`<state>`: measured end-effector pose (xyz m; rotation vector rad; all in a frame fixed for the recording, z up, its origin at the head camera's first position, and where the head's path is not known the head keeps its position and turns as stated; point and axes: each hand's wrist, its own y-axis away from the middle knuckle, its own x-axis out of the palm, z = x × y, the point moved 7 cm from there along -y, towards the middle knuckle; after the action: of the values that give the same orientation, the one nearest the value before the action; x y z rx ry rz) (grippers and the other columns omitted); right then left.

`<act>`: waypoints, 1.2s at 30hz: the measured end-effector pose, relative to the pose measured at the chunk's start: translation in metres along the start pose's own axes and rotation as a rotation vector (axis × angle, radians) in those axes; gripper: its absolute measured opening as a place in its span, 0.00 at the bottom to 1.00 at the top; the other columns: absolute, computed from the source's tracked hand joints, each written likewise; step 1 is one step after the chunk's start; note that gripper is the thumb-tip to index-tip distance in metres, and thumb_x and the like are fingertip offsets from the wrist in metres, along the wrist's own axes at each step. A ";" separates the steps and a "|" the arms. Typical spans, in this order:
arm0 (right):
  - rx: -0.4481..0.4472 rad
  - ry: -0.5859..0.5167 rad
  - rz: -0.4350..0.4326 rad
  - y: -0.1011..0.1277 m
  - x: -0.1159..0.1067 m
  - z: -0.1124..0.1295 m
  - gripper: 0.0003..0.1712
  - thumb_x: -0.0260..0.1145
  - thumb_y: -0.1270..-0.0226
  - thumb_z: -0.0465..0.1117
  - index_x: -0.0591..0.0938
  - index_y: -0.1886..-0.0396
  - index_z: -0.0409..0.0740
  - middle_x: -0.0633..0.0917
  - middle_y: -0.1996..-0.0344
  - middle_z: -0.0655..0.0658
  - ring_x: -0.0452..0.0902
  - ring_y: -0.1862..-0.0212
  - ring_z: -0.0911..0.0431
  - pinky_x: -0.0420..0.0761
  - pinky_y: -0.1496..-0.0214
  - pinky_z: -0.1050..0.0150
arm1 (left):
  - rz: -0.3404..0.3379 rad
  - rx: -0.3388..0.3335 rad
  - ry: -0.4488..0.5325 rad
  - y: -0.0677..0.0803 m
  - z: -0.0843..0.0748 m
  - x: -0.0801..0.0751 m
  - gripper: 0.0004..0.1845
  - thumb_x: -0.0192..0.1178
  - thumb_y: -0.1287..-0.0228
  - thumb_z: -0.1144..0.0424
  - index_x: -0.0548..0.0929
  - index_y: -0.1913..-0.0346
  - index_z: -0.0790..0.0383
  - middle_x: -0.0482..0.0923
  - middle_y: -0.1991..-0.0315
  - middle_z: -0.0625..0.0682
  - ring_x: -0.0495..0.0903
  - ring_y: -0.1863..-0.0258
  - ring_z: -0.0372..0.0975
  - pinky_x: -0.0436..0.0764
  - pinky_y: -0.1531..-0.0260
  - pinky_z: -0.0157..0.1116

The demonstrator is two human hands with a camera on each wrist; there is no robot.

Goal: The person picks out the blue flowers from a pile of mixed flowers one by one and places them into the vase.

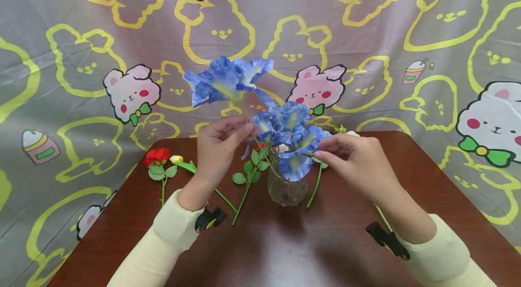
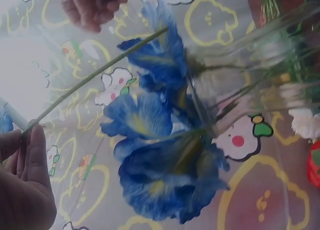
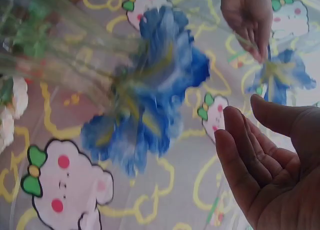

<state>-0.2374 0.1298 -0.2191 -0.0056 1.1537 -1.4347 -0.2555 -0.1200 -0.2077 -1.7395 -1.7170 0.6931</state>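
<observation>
A clear glass vase (image 1: 285, 190) stands mid-table with a bunch of blue irises (image 1: 293, 135) in it. My left hand (image 1: 240, 129) pinches the thin green stem (image 2: 95, 74) of a taller blue iris (image 1: 228, 80), whose bloom is up above the bunch and whose stem leans toward the vase. The right wrist view shows that same hand (image 3: 247, 19) holding the stem, with the bloom (image 3: 282, 74) beyond it. My right hand (image 1: 321, 151) reaches to the bunch's right side, fingertips by the petals. Its palm (image 3: 265, 160) is open and holds nothing.
On the brown table (image 1: 285, 251), left of the vase, lie a red rose (image 1: 156, 156), a white bud (image 1: 176, 159) and leafy green stems (image 1: 248, 178). A white flower (image 1: 352, 133) shows behind my right hand. A bunny-print cloth (image 1: 366, 29) hangs behind the table.
</observation>
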 end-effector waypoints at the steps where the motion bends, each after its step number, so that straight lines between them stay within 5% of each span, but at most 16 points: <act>1: 0.013 0.008 -0.010 0.000 -0.004 -0.002 0.07 0.77 0.46 0.37 0.88 0.67 0.42 0.87 0.73 0.52 0.82 0.73 0.62 0.78 0.74 0.72 | -0.006 0.017 -0.005 -0.002 -0.002 -0.001 0.07 0.64 0.38 0.74 0.84 0.60 0.78 0.86 0.69 0.56 0.86 0.69 0.46 0.84 0.63 0.46; 9: 0.157 0.066 0.034 0.002 -0.016 -0.033 0.09 0.73 0.39 0.46 0.87 0.67 0.45 0.87 0.73 0.51 0.83 0.70 0.57 0.78 0.71 0.67 | -0.038 0.118 0.001 -0.010 -0.011 -0.006 0.07 0.63 0.38 0.76 0.83 0.59 0.80 0.86 0.70 0.57 0.86 0.69 0.44 0.84 0.64 0.43; 15: 0.273 0.040 0.146 0.002 -0.005 -0.058 0.11 0.72 0.38 0.47 0.88 0.65 0.43 0.87 0.70 0.49 0.83 0.68 0.56 0.79 0.69 0.61 | -0.063 0.237 0.003 -0.014 -0.015 -0.007 0.07 0.63 0.40 0.79 0.82 0.61 0.83 0.86 0.69 0.60 0.86 0.68 0.44 0.85 0.65 0.41; 20: 0.281 0.058 0.213 0.000 0.010 -0.074 0.10 0.72 0.39 0.44 0.88 0.65 0.41 0.87 0.71 0.49 0.83 0.66 0.54 0.79 0.66 0.59 | -0.072 0.301 -0.032 -0.013 -0.012 -0.002 0.06 0.62 0.41 0.81 0.82 0.61 0.82 0.83 0.66 0.70 0.86 0.67 0.43 0.84 0.64 0.42; 25: 0.274 0.044 0.273 -0.001 0.032 -0.087 0.07 0.72 0.40 0.39 0.88 0.65 0.39 0.87 0.71 0.48 0.83 0.65 0.52 0.79 0.66 0.59 | -0.085 0.302 -0.105 -0.006 -0.001 0.005 0.06 0.65 0.42 0.79 0.84 0.61 0.77 0.84 0.67 0.66 0.85 0.72 0.43 0.82 0.73 0.34; 29: 0.284 0.007 0.320 0.000 0.052 -0.096 0.08 0.72 0.40 0.38 0.87 0.65 0.37 0.87 0.71 0.46 0.83 0.65 0.52 0.81 0.65 0.58 | -0.076 0.290 -0.154 0.000 0.009 0.010 0.05 0.67 0.42 0.76 0.86 0.62 0.73 0.85 0.69 0.61 0.82 0.78 0.43 0.71 0.83 0.30; 36: 0.292 -0.033 0.361 0.001 0.082 -0.103 0.12 0.74 0.41 0.40 0.87 0.62 0.36 0.88 0.67 0.44 0.85 0.62 0.51 0.83 0.61 0.54 | -0.071 0.272 -0.211 0.009 0.022 0.020 0.03 0.69 0.43 0.73 0.87 0.67 0.72 0.86 0.69 0.58 0.84 0.78 0.51 0.75 0.82 0.30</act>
<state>-0.3212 0.1319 -0.3211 0.3649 0.8574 -1.2600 -0.2644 -0.0993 -0.2286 -1.4549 -1.7193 1.0565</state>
